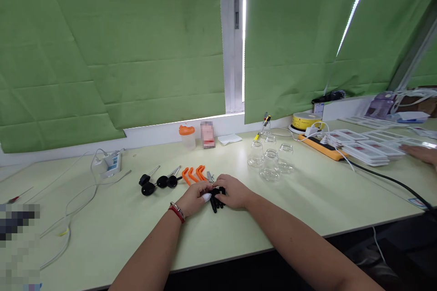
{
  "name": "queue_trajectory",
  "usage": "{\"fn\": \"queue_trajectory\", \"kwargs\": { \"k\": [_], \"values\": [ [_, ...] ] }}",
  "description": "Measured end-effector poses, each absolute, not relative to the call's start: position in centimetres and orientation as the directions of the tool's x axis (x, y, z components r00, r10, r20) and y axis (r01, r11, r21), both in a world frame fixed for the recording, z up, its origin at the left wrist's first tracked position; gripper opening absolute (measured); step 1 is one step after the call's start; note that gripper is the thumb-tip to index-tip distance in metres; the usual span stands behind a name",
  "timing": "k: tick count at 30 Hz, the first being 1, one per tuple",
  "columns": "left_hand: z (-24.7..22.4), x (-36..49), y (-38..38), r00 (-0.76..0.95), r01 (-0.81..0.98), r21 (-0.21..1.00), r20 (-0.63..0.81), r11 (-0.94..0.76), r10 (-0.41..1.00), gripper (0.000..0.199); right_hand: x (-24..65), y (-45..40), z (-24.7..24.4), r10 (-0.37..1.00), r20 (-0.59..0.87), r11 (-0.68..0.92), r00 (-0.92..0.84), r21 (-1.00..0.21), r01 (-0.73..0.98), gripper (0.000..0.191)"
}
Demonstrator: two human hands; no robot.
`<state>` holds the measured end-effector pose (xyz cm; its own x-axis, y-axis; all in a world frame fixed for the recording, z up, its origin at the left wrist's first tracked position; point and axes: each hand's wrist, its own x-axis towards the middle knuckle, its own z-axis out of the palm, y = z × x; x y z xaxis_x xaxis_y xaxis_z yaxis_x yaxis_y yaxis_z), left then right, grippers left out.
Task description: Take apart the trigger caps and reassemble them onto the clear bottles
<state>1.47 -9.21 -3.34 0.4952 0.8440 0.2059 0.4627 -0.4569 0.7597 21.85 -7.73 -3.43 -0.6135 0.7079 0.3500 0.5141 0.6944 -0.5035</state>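
Several small black rod-shaped pieces (215, 205) lie bunched on the table, partly hidden under my fingers. My left hand (195, 198) is closed at their left side, thumb and fingertips pressed against them. From the right, my right hand (233, 192) curls its fingers over the same bunch. Just behind my hands are several orange curved pieces (192, 175) and some small metal pins (210, 177). Farther left, round black discs (148, 188) lie along with thin metal rods (174, 171).
Clear glass jars (270, 168) stand right of my hands. Behind are an orange-lidded cup (187, 136) and a pink box (207, 135). An orange power strip (322, 148) and stacked white frames (367, 152) lie right, near another person's hand (421, 153). White cables (93, 191) trail left.
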Motion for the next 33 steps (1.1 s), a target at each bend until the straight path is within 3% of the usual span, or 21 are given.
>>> {"fn": "queue_trajectory", "kwargs": {
  "k": [5, 33],
  "values": [
    [-3.1, 1.6, -9.3, 0.489, 0.498, 0.716, 0.234, -0.489, 0.840, 0.009, 21.8, -7.9, -3.4, 0.678, 0.351, 0.719, -0.646, -0.499, 0.484, 0.035],
    [-2.5, -0.2, -8.7, 0.430, 0.676, 0.555, 0.238, -0.485, 0.871, 0.014, 21.9, -7.6, -3.6, 0.678, 0.331, 0.716, -0.657, -0.500, 0.487, 0.030]
  ]
}}
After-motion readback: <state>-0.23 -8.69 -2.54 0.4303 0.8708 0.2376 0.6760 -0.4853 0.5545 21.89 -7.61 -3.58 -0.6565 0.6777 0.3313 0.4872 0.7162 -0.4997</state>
